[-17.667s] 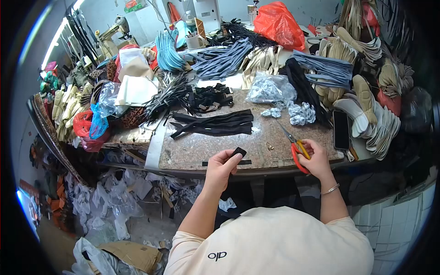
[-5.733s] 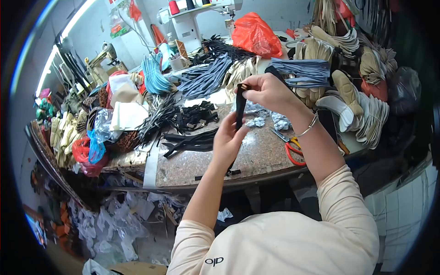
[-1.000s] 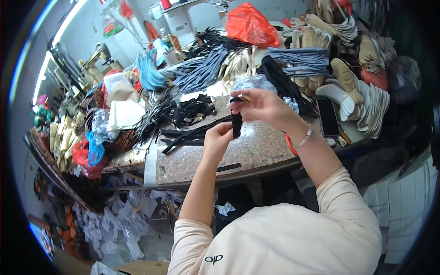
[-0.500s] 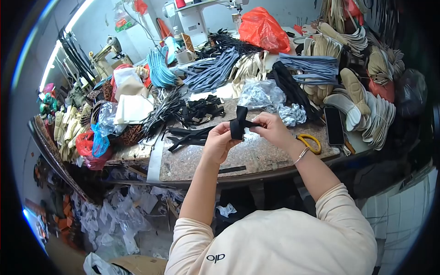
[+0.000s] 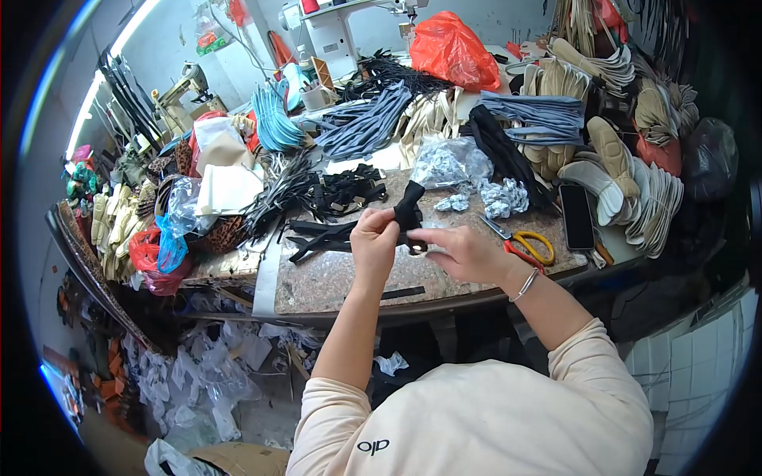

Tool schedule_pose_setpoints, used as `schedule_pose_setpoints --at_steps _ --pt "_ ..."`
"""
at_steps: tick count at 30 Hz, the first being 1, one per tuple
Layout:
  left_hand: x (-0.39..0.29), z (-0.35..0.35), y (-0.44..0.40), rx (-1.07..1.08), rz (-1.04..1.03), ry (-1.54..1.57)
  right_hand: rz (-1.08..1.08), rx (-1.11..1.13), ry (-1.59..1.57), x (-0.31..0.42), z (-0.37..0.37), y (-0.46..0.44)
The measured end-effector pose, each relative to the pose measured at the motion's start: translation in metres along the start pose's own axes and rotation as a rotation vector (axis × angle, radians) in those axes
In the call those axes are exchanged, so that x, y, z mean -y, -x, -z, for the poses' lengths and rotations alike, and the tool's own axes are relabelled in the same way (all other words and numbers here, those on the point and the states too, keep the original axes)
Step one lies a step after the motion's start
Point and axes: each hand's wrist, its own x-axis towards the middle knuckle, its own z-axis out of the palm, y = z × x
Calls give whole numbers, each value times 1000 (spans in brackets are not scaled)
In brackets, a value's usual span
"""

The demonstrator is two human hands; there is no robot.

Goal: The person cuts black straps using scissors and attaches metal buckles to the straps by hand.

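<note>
Around the black strap (image 5: 408,208), above the bench (image 5: 325,282): at six o'clock, by the near edge, a thin black strip (image 5: 402,293); at four, red-and-yellow scissors (image 5: 513,238); toward nine, dark straps (image 5: 333,230), partly hidden behind the left hand (image 5: 373,244); at three, crumpled silvery wrapping (image 5: 504,198); farther, toward one, a clear bag (image 5: 452,163), then a red bag (image 5: 455,51). At the right hand (image 5: 468,252), forefinger and thumb at the strap's lower end; clamped or not, impossible to tell. In left thumb and fingers, pinched tight, the strap.
</note>
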Motion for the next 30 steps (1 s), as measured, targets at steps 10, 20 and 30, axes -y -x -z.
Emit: schedule_pose_setpoints --at_steps 10,20,30 --pt "-10 -3 9 106 -127 -45 50 -95 -39 -5 3 -9" --pt "-15 -7 14 247 -284 -212 -244 -222 -551 -14 -8 -5" --pt "8 -13 29 148 18 351 -407 -390 -763 -17 -22 -2"
